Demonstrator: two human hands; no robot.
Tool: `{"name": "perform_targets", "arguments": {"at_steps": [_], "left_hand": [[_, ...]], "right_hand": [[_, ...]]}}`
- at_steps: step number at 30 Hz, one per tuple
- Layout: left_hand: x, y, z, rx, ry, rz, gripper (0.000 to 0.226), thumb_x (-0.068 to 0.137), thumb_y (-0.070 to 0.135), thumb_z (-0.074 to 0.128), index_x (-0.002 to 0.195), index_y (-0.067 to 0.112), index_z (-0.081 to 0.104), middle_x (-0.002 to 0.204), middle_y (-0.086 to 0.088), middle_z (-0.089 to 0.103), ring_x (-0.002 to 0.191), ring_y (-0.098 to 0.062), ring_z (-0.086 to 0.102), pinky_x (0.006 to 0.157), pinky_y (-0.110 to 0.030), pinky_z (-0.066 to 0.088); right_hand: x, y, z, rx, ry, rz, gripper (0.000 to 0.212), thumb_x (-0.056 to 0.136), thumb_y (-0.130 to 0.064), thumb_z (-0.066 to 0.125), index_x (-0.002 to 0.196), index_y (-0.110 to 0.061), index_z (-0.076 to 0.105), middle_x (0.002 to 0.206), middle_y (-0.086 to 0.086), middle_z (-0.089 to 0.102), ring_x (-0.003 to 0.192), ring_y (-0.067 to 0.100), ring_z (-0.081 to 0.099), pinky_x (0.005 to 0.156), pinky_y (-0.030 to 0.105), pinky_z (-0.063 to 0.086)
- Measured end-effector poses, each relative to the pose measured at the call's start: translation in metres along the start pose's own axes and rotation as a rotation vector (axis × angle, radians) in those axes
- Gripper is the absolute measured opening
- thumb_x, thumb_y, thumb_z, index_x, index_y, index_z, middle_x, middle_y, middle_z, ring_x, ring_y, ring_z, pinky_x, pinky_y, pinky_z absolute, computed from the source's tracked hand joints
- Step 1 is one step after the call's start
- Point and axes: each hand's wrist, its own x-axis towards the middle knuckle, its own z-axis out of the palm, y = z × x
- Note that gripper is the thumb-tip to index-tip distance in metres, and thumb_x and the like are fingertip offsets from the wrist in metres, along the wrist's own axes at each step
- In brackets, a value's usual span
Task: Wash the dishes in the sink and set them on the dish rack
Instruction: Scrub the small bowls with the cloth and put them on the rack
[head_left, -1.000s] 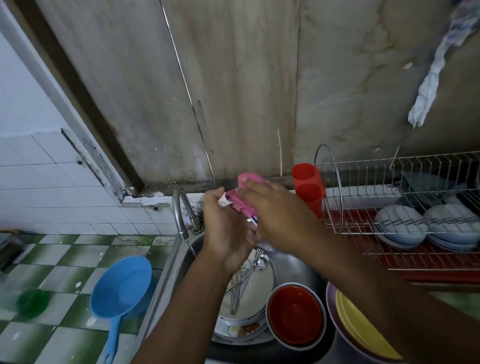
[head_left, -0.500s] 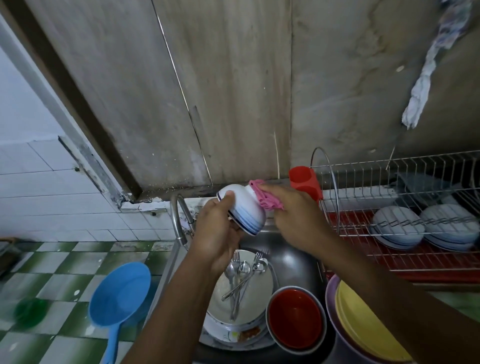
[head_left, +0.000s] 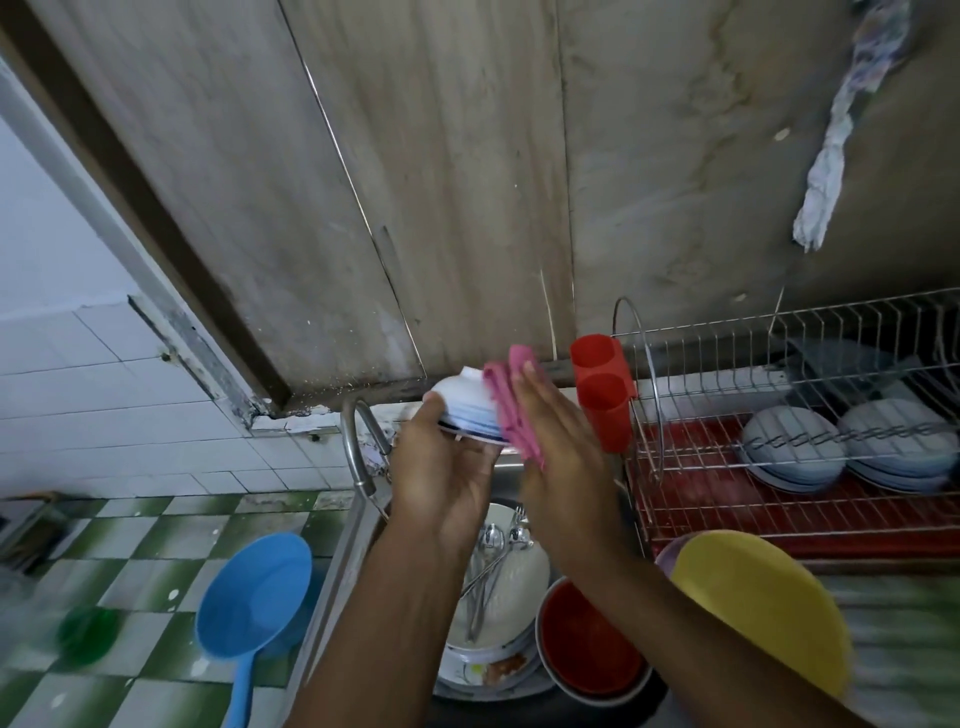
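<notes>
Far left, on the green-and-white tiles, a blue plastic dipper (head_left: 253, 592) lies beside the sink (head_left: 322, 613). The curved steel tap (head_left: 357, 441) rises at the sink's back edge.

Just right of the tap, the left hand (head_left: 441, 467) holds a white bowl with blue stripes (head_left: 465, 408) up above the basin, bottom turned upward. The thumb hooks over the bowl's left side and the fingers curl under its rim, so it is firmly grasped and cradled from below.

Against the bowl's right side lies a pink cloth (head_left: 511, 410). The right hand (head_left: 561, 457) presses it there with flat, straight fingers; I see no curl in them, and the thumb is hidden from me. The cloth's lower end hangs down past the bowl's rim, along the palm.

Below the hands, inside the sink, spoons and forks (head_left: 491, 551) rest on a stack of white plates (head_left: 522, 577), and a red bowl (head_left: 587, 644) sits just to their right. A yellow plate (head_left: 763, 618) lies beyond that, near the forearm.

A red cup (head_left: 602, 395) hangs at the near end of the wire dish rack (head_left: 779, 525), where two pale bowls (head_left: 795, 452) lie upside down.
</notes>
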Motion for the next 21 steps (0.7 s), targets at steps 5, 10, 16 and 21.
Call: {"name": "perform_targets", "arguments": {"at_steps": [5,10,16,21], "left_hand": [[-0.007,0.003,0.002,-0.089,-0.053,-0.021,0.044,0.108,0.028,0.045,0.14,0.0,0.052,0.137,-0.025,0.061,0.126,-0.03,0.061,0.102,-0.042,0.053],[-0.022,0.013,-0.015,-0.049,-0.129,-0.024,0.04,0.108,0.022,0.044,0.139,-0.001,0.052,0.136,-0.023,0.062,0.127,-0.033,0.061,0.102,-0.046,0.054],[-0.042,0.038,-0.051,0.076,-0.269,-0.187,0.044,0.107,0.023,0.048,0.145,0.001,0.049,0.139,-0.022,0.061,0.128,-0.038,0.06,0.11,-0.057,0.045],[-0.06,0.043,-0.05,0.208,-0.295,-0.279,0.038,0.106,0.022,0.048,0.135,0.001,0.058,0.129,-0.02,0.068,0.122,-0.036,0.064,0.108,-0.056,0.047]], "right_hand": [[-0.012,-0.031,0.007,0.113,0.101,0.062,0.068,0.093,-0.002,0.05,0.157,-0.017,0.032,0.165,0.001,0.029,0.154,0.018,0.022,0.119,0.013,0.023],[-0.01,-0.034,-0.003,0.264,-0.002,0.243,0.07,0.096,0.005,0.049,0.157,-0.025,0.034,0.155,-0.008,0.045,0.136,0.006,0.049,0.096,0.007,0.045],[0.088,-0.024,-0.056,0.371,-0.631,0.641,0.057,0.06,0.011,0.051,0.11,-0.002,0.074,0.069,0.017,0.058,0.049,0.019,0.043,0.047,0.027,0.032],[0.111,-0.091,-0.046,-0.328,-0.983,0.151,0.034,0.099,-0.005,0.05,0.127,-0.012,0.068,0.092,0.012,0.068,0.065,0.017,0.057,0.052,0.02,0.046]]}}
